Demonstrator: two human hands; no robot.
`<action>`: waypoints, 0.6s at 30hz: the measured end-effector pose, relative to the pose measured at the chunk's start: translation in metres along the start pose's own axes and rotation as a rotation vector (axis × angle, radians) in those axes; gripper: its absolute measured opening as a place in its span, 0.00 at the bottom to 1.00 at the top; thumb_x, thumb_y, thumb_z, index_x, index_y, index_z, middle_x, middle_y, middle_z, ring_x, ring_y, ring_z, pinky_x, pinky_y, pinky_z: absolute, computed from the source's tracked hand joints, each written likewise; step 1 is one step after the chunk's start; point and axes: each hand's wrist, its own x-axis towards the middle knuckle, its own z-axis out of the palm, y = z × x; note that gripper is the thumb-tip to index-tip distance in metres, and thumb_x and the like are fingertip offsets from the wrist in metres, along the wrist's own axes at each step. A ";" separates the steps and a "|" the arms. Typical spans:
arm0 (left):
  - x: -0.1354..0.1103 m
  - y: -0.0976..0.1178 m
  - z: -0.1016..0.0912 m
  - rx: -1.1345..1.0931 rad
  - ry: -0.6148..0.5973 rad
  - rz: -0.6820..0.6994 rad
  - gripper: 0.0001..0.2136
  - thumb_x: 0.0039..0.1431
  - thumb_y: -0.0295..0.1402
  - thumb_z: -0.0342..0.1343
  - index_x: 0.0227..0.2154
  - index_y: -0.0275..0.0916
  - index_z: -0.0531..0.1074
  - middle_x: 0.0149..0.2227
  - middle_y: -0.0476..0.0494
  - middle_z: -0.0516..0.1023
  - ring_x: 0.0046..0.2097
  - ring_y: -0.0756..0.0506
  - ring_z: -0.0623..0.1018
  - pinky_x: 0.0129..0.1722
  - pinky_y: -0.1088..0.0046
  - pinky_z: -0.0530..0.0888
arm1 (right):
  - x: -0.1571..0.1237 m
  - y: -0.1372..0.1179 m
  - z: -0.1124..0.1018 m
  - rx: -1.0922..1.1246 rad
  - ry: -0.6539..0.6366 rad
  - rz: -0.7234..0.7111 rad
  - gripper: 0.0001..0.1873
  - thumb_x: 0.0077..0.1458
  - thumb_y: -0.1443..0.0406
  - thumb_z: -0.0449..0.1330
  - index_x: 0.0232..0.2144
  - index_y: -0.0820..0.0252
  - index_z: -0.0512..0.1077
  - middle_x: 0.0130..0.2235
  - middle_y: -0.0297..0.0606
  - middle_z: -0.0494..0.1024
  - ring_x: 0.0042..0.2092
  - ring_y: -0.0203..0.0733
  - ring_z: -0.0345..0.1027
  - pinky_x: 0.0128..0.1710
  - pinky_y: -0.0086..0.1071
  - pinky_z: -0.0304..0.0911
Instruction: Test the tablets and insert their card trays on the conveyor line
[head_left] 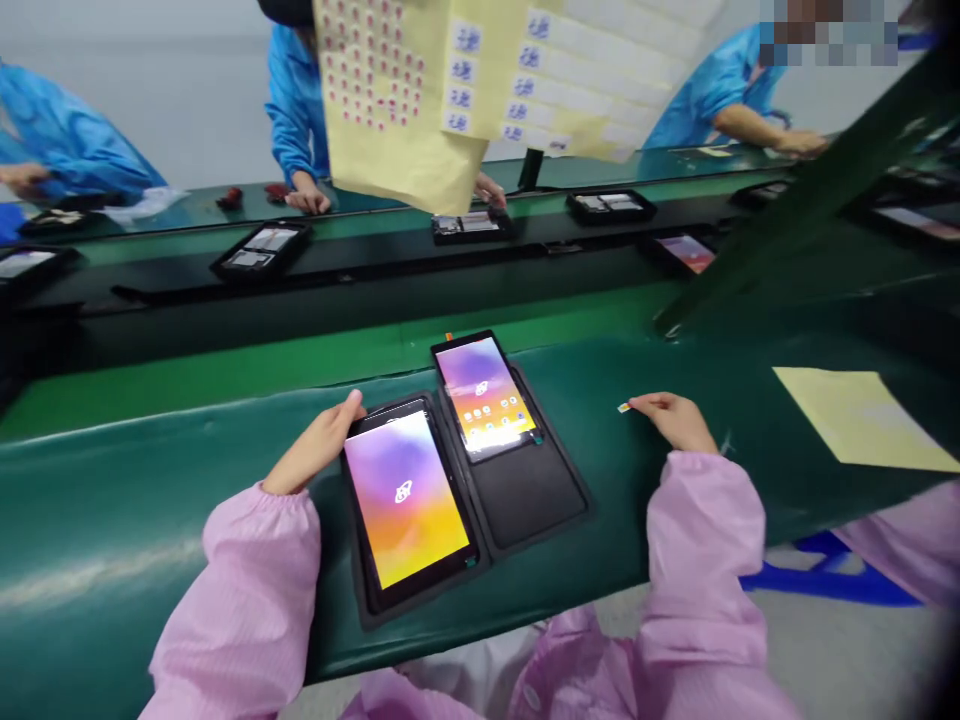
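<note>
In the head view, a tablet (409, 495) with a lit purple-to-yellow screen lies in a black padded tray (367, 600). My left hand (319, 440) is closed on its upper left corner, thumb on top; the other fingers are partly hidden. A second tablet (487, 395), showing a row of app icons, rests tilted across the upper part of the adjoining black tray (532, 495), with an orange tab at its top. Off to the right, my right hand (675, 420) pinches a tiny white card with a yellowish patch (623, 408) above the green mat.
A yellow paper sheet (862, 415) lies at the right. Beyond the green bench (150, 480), black trays with devices (262, 248) line a dark conveyor. Hanging yellow sheets (405, 130) and a slanted green post (787, 190) block some view. Co-workers in blue sleeves (75, 130) sit opposite.
</note>
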 end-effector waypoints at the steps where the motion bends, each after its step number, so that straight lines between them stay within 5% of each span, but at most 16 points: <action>1: -0.005 0.006 0.000 -0.051 0.011 0.015 0.34 0.58 0.62 0.35 0.32 0.38 0.75 0.39 0.40 0.81 0.43 0.38 0.78 0.45 0.64 0.72 | -0.005 -0.009 0.000 0.061 -0.021 -0.030 0.20 0.36 0.50 0.69 0.21 0.60 0.71 0.22 0.36 0.76 0.26 0.40 0.70 0.35 0.39 0.69; 6: -0.046 0.043 -0.006 -0.191 0.160 0.233 0.18 0.57 0.50 0.55 0.31 0.39 0.77 0.32 0.46 0.80 0.35 0.45 0.77 0.36 0.71 0.71 | -0.062 -0.105 0.020 0.332 -0.188 -0.279 0.19 0.47 0.50 0.66 0.33 0.57 0.70 0.33 0.37 0.82 0.38 0.42 0.78 0.46 0.38 0.72; 11: -0.104 0.072 -0.006 -0.194 0.378 0.620 0.03 0.57 0.29 0.60 0.32 0.39 0.78 0.29 0.48 0.78 0.30 0.51 0.75 0.32 0.76 0.70 | -0.149 -0.208 0.046 0.414 -0.511 -0.792 0.05 0.53 0.64 0.66 0.34 0.57 0.75 0.32 0.33 0.82 0.35 0.38 0.79 0.38 0.28 0.74; 18: -0.150 0.069 0.016 -0.392 0.777 0.698 0.05 0.61 0.25 0.52 0.32 0.38 0.73 0.28 0.47 0.75 0.31 0.51 0.72 0.31 0.73 0.68 | -0.209 -0.242 0.064 0.283 -0.630 -1.261 0.02 0.56 0.70 0.63 0.31 0.59 0.75 0.30 0.30 0.82 0.29 0.31 0.76 0.32 0.21 0.69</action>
